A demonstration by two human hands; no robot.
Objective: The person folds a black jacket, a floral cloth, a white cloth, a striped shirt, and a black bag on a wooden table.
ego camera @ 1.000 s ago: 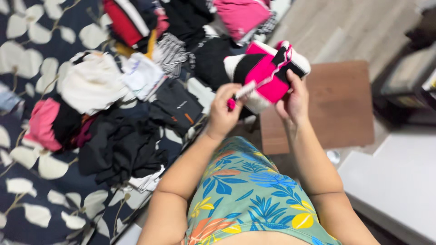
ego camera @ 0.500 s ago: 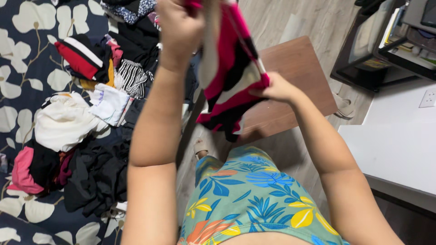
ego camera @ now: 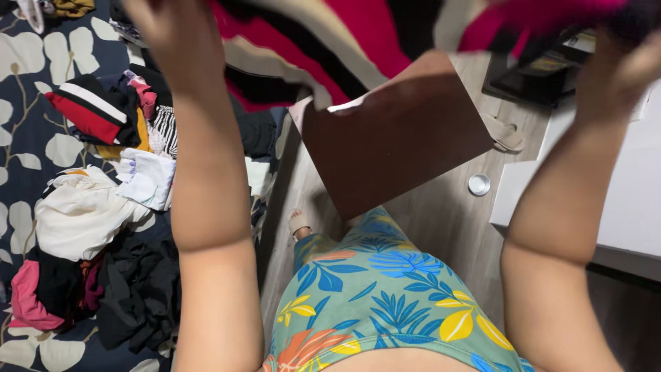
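A bed cover (ego camera: 27,103), dark blue with big cream leaves, fills the space below and to the left of the left hand. On it lies a heap of clothes (ego camera: 103,207): a white bundle, black pieces, a red, white and black striped piece, and something pink at the near edge.

Between the two raised arms, lower down, a brown wooden board (ego camera: 392,138) sits over the pale plank floor (ego camera: 441,220). Under the right arm is a white surface (ego camera: 633,200), and beyond it, behind the right hand, dark shelving with things on it that are too blurred to make out.

The garment (ego camera: 344,41), striped pink, black and cream, is held high at the top of the view, stretched from one hand to the other, well above the board. The left hand (ego camera: 162,27) is up at the top left, closed on one end of it. The right hand (ego camera: 620,65) is up at the top right, well apart from the left, gripping the other end; its fingers are blurred.

A sandalled foot (ego camera: 299,224) shows on the floor below the left arm. A small round silver lid (ego camera: 479,184) lies on the floor just beside the white surface.
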